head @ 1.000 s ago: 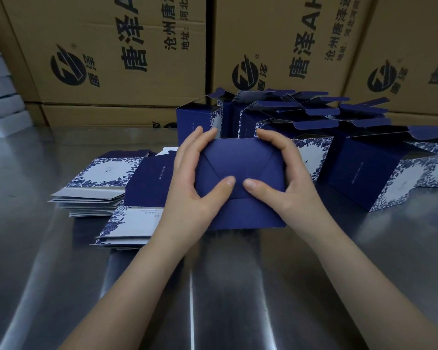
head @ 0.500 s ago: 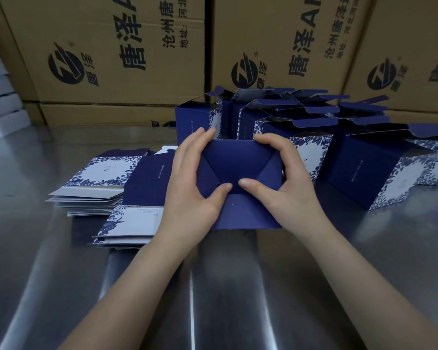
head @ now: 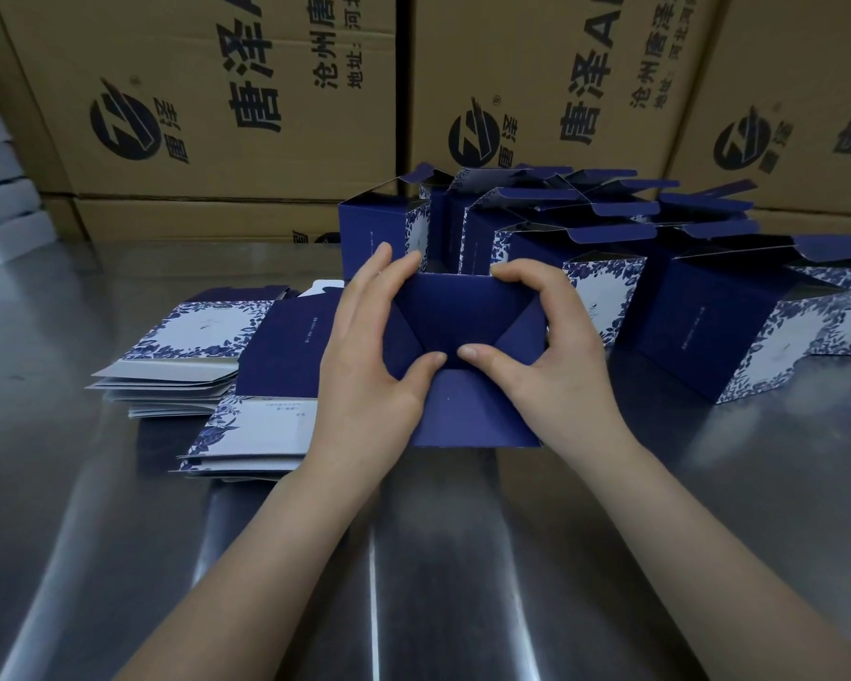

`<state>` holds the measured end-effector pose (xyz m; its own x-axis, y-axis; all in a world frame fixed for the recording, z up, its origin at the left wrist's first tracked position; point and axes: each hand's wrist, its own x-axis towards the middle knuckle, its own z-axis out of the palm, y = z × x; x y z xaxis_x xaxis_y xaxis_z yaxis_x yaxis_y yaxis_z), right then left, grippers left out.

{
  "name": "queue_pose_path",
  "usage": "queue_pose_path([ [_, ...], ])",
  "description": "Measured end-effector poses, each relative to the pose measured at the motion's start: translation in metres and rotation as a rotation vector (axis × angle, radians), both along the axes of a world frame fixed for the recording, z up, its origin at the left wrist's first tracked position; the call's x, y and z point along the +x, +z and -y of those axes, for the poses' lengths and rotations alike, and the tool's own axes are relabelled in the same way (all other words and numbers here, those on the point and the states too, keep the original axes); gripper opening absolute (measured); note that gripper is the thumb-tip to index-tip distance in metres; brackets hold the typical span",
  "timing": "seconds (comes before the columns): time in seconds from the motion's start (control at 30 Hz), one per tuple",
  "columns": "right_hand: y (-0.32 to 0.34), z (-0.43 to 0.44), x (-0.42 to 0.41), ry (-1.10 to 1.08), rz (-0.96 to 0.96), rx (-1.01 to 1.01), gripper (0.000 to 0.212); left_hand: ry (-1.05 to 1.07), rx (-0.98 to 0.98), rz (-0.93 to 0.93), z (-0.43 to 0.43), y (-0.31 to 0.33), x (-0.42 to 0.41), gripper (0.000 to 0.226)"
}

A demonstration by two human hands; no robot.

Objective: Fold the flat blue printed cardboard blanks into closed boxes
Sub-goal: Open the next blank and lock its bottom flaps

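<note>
Steel table [head: 119, 533], brown cartons [head: 217, 115] behind: the part-folded box [head: 467, 415] rested at mid-table, just beside the flat blanks [head: 188, 356]. To lock its end flaps [head: 463, 317], I judged both thumbs should press evenly at the centre. My left hand [head: 364, 366] and right hand [head: 556, 366] each gripped one side, fingers reaching the far edge, thumbs nearly touching.

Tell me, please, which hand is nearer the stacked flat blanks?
Left. The left hand grips the half-folded box right beside the stacked flat blanks; the right hand grips the box's opposite side.
</note>
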<state>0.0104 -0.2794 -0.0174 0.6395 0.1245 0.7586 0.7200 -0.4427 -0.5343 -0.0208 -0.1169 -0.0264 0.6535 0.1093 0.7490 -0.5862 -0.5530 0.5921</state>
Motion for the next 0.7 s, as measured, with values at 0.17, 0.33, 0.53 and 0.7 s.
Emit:
queue_pose_path([
  [0.17, 0.0016, 0.0017, 0.0001, 0.023, -0.031, -0.001, 0.061, -0.003, 0.014, -0.015, -0.0009, 0.0, 0.0007, 0.082],
  [0.33, 0.0025, 0.0036, 0.0001, 0.061, -0.071, -0.003, 0.062, -0.049, 0.037, -0.031, -0.0019, -0.0005, 0.0019, 0.083],
  [0.53, 0.003, 0.0035, -0.0013, 0.092, -0.094, -0.008, 0.064, -0.083, 0.035, -0.018, -0.0038, -0.0007, 0.0022, 0.081],
  [0.7, 0.0057, 0.0046, -0.0033, 0.118, -0.113, -0.011, 0.064, -0.119, 0.017, -0.04, -0.0039, -0.0014, 0.0012, 0.078],
])
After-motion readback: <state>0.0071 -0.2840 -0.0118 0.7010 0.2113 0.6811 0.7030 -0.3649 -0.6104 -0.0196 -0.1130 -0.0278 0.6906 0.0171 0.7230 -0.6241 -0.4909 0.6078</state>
